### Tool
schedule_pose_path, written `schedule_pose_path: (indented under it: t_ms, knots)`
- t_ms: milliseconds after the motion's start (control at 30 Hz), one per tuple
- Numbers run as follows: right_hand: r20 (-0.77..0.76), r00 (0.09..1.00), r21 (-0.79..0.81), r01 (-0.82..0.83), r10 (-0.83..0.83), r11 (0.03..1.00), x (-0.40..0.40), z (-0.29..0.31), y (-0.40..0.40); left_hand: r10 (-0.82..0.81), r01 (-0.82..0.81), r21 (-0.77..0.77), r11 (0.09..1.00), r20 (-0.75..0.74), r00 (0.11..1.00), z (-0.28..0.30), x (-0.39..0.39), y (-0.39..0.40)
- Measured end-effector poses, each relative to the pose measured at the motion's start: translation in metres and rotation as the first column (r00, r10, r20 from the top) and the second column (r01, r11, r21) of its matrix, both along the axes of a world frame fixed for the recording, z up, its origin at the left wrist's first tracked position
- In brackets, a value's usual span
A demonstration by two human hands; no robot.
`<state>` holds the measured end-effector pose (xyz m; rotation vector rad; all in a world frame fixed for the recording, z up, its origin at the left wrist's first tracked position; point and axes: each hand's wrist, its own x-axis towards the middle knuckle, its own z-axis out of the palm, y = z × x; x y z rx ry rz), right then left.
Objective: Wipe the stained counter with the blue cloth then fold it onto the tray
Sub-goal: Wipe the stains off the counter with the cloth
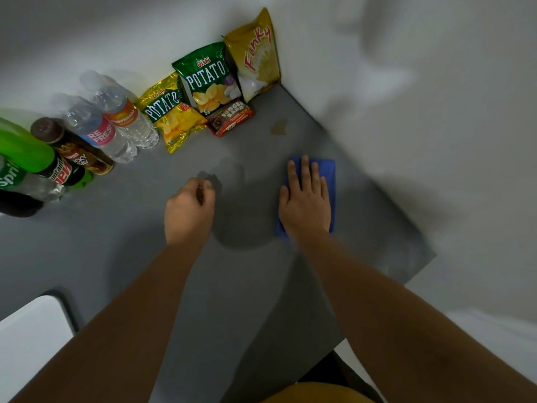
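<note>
The blue cloth (328, 175) lies folded flat on the grey counter (116, 228), right of centre. My right hand (305, 205) rests palm-down on top of it, fingers spread and pointing away from me. A brownish stain (279, 127) marks the counter beyond the cloth, near the back corner. My left hand (189, 210) hovers over the counter's middle, its fingers loosely curled with nothing visibly in them. A white tray (32, 335) shows at the lower left edge.
Against the back wall stand snack bags (203, 80), a yellow Funky bag (255, 56) and a fudge bar pack (231, 117). Water bottles (116, 117) and soda bottles (43, 161) line the left. The counter's right edge (377, 181) meets a white wall.
</note>
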<state>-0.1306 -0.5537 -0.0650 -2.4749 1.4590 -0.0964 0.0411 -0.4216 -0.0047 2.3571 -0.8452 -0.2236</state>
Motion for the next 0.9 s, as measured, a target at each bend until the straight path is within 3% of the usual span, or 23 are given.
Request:
schedule_pose_path:
  t_ms: [133,367,700,900]
  knots:
    - [0.013,0.991,0.007,-0.136,0.136,0.991,0.016,-0.003,0.022,0.005,-0.005,-0.003,1.000,-0.025,1.000,0.000,0.000,-0.004]
    - [0.049,0.947,-0.005,-0.318,0.318,0.948,0.061,-0.001,-0.019,0.038,-0.039,-0.013,0.999,-0.011,0.999,-0.005,0.006,-0.001]
    - [0.036,0.984,0.001,-0.177,0.177,0.984,0.106,0.003,-0.077,0.086,-0.086,-0.011,0.996,-0.032,0.996,-0.013,0.020,0.004]
    - [0.002,0.998,0.035,0.064,-0.064,0.997,0.115,0.005,-0.090,0.090,-0.090,-0.026,0.996,0.004,0.996,-0.006,0.022,0.005]
